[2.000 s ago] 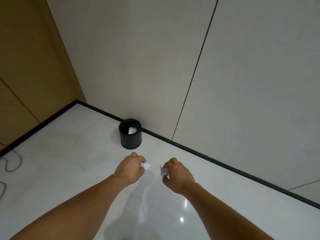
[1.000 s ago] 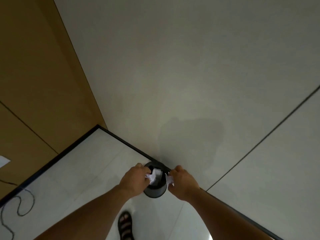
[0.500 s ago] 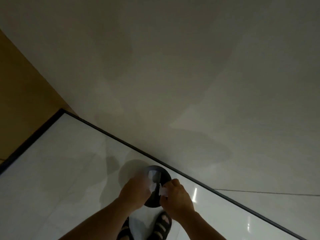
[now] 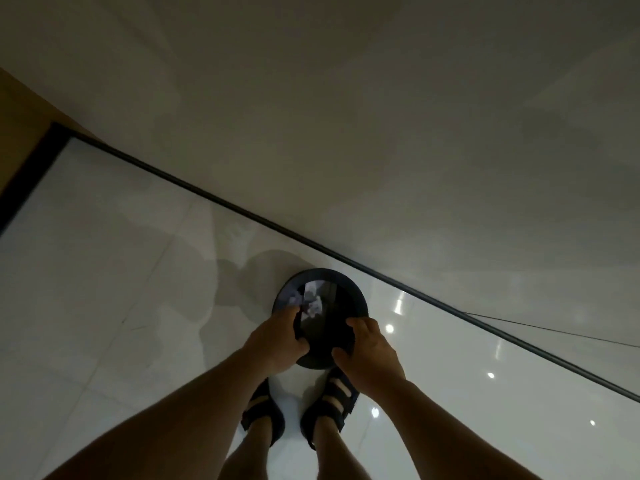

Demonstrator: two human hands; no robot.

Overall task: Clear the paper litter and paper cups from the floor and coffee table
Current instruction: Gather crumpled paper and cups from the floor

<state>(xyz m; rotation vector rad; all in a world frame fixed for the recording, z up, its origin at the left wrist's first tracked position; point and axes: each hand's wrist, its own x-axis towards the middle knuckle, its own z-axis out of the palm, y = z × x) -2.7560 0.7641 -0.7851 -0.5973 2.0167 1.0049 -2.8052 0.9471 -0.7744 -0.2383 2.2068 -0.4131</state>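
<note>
A round black waste bin (image 4: 349,292) stands on the floor against the wall, seen from straight above. Crumpled white paper pieces (image 4: 311,303) lie inside it, at its left side. My left hand (image 4: 277,341) hovers over the bin's near left rim, its fingertips just short of the paper. My right hand (image 4: 372,351) hovers over the near right rim, with its fingers loosely curled. I see no paper in either hand.
My two feet in dark strapped sandals (image 4: 329,407) stand right behind the bin. A black baseboard (image 4: 207,192) runs diagonally along the grey wall. The glossy white tile floor (image 4: 104,271) stretches to the left, and a brown panel (image 4: 17,116) fills the left corner.
I walked up to the bin holding a paper scrap in each hand and leaned over it. Both scraps have left my hands, and more white paper now shows inside the bin.
</note>
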